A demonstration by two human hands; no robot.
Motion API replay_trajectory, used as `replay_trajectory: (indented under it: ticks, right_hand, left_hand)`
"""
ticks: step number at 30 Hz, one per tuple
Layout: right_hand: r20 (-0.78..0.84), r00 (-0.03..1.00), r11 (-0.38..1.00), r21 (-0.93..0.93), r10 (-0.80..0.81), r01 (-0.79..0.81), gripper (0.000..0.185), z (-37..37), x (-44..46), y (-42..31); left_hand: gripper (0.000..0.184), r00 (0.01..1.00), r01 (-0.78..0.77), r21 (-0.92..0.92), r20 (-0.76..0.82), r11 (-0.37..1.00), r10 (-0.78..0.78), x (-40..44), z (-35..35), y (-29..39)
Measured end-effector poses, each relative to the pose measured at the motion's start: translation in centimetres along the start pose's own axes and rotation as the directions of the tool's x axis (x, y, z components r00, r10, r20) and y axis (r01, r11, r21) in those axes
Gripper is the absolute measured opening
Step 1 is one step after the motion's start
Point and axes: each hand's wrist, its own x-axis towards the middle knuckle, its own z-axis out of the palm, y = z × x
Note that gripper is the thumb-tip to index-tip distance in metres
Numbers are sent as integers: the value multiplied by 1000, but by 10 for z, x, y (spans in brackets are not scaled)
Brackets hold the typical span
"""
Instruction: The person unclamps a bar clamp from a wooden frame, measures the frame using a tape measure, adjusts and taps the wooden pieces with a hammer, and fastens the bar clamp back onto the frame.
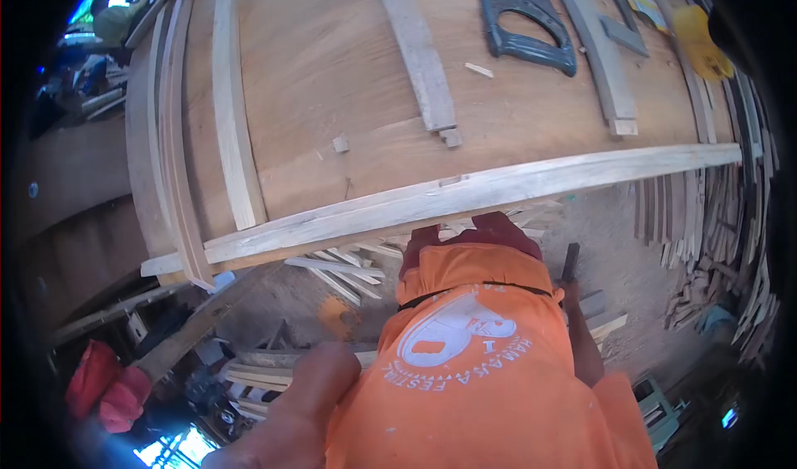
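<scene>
My bare left arm (303, 398) bends close against the orange shirt. No fingers of it show, so I cannot tell how that hand is. Low on the other side, by my hip, my right hand (569, 291) is closed around a dark narrow bar (571, 261) that points up from it. The bar's kind cannot be made out. Ahead of me a long pale wooden batten (498, 184) runs along the near edge of the workbench (324, 70). Neither hand touches the batten.
On the bench lie a handsaw (531, 33), several wooden strips (419, 54), a try square (623, 33) and a yellow object (701, 41). Offcuts (344, 274) litter the floor. Stacked wood (714, 245) stands at right. Another person (116, 21) is at far left.
</scene>
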Motion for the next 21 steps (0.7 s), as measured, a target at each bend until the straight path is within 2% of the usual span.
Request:
replay_trajectory:
  ticks: [6,8,9,11,13,16,17,19,20,21]
  right_hand:
    - [54,997,992,-114,60,-54,29,4,-64,18]
    - [55,995,986,-151,81,-72,29,-1,-79,19]
    - [58,994,982,-166,95,-84,29,-3,-87,21]
    - [63,992,973,-210,111,-96,29,-7,-99,25]
    - [66,987,963,-236,147,-127,30,-12,-105,40]
    - [118,960,963,-129,252,-237,29,-21,-120,55]
    - [113,958,958,-145,265,-248,29,-23,-122,53]
    - [203,932,953,-109,301,-284,30,-27,-119,78]
    - [178,962,971,-163,205,-177,30,-28,-126,65]
    - [177,959,966,-172,221,-191,30,-27,-132,52]
  left_hand:
    - [16,997,60,-28,-53,998,-62,-17,-22,-12]
    - [17,963,157,52,-231,986,-141,-23,-20,-19]
    - [17,955,172,47,-254,984,-155,-29,-31,-21]
    - [15,946,308,66,-126,949,-299,-42,-59,-24]
    - [13,912,386,69,-176,920,-370,-52,-74,-32]
    - [11,850,491,74,-259,868,-459,-60,-82,-40]
    - [11,826,525,70,-283,848,-488,-62,-83,-42]
    - [10,775,585,49,-326,809,-541,-64,-87,-45]
    - [10,747,615,39,-350,788,-565,-64,-88,-46]
    - [9,721,640,29,-367,768,-588,-66,-88,-46]
